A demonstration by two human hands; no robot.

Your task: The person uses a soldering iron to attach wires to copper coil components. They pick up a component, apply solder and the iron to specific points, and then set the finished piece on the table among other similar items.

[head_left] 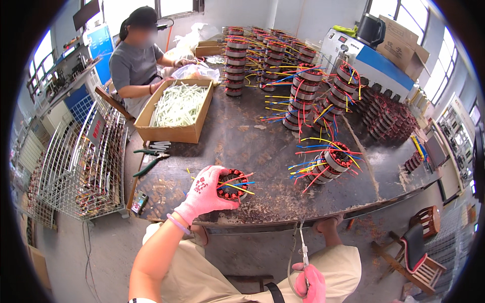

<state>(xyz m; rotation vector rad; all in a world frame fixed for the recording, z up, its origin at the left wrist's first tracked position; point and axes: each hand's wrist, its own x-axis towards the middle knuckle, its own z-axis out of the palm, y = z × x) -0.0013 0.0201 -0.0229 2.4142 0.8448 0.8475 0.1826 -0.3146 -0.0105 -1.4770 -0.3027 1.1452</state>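
Note:
My left hand (206, 191), in a pink glove, is closed around the side of a motor stator (233, 186) with red windings. The stator sits near the table's front edge, with blue, yellow and red wire leads across its top. Low at the right, over my lap, my right hand (310, 284), also gloved in pink, is wrapped round a slim metal-ended hand tool (304, 251) with a cord or hose beside it. The tool points up toward the table edge; its exact kind is unclear. Further right, a short stack of stators (331, 164) leans on the table.
Green-handled pliers (151, 164) lie left of my left hand, below a cardboard box (169, 135) of white tubes. Tall stator stacks (303, 96) crowd the table's far side. A co-worker (139, 60) sits at the far left. Wire racks (96, 166) stand left, a wooden chair (414, 252) right.

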